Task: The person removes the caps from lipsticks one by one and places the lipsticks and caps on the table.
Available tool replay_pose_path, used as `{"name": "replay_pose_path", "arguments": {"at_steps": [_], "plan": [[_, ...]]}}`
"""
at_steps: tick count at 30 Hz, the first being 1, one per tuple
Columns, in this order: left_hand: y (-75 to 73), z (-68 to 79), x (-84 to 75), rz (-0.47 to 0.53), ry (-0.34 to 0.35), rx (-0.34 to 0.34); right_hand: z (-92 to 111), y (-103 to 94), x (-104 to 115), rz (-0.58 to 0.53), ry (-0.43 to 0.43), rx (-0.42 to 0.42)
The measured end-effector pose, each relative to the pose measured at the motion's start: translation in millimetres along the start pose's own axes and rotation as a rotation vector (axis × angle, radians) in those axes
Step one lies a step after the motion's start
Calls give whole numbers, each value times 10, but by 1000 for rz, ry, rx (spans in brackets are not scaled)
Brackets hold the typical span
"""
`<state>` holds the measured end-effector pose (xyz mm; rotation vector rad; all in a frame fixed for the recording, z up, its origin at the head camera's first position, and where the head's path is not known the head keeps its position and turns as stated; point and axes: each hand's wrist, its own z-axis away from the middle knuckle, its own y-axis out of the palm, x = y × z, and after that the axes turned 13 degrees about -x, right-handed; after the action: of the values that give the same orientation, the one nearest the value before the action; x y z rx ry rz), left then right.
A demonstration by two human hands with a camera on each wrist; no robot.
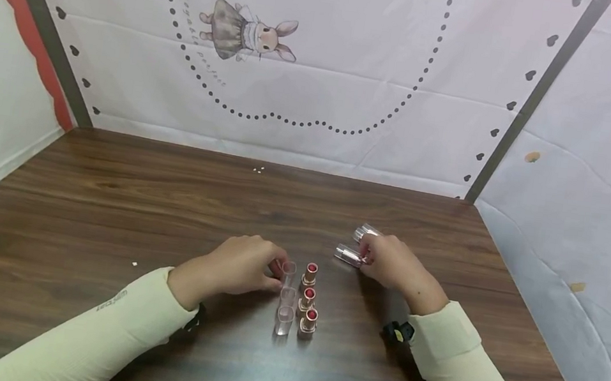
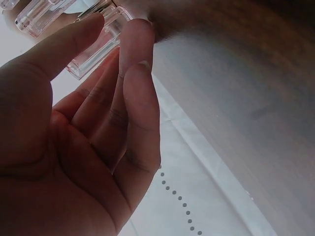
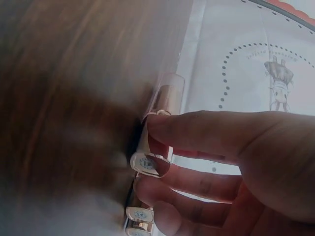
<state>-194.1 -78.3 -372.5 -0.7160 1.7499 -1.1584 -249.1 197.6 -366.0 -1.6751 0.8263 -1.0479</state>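
My left hand has its thumb and fingertips about the farthest clear lipstick cap, which stands upright on the table. Two more clear caps stand in a row nearer me. Just right of them, three uncapped lipsticks stand with red tips up. Farther right, my right hand pinches a capped lipstick that lies on its side, thumb on its base half. Other capped lipsticks lie close beside it, partly hidden by my fingers in the head view.
The brown wooden table is bordered by a white printed cloth at the back and both sides. Small white bits lie near the back edge, with another speck left of my left hand.
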Motion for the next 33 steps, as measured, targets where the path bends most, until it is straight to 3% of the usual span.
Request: {"name": "replay_pose_path", "arguments": {"at_steps": [9, 14, 22, 26, 33], "plan": [[24, 26, 22, -3, 3, 1, 15, 21, 48, 13, -19, -47], [4, 34, 28, -7, 6, -8, 37, -10, 124, -13, -33, -134], [-108, 76, 18, -79, 26, -25, 112, -93, 344, -45, -139, -294], [-234, 117, -29, -157, 32, -97, 154, -154, 458, -47, -179, -358], [-360, 133, -169, -180, 54, -332, 251, -200, 592, -80, -331, -450]]}}
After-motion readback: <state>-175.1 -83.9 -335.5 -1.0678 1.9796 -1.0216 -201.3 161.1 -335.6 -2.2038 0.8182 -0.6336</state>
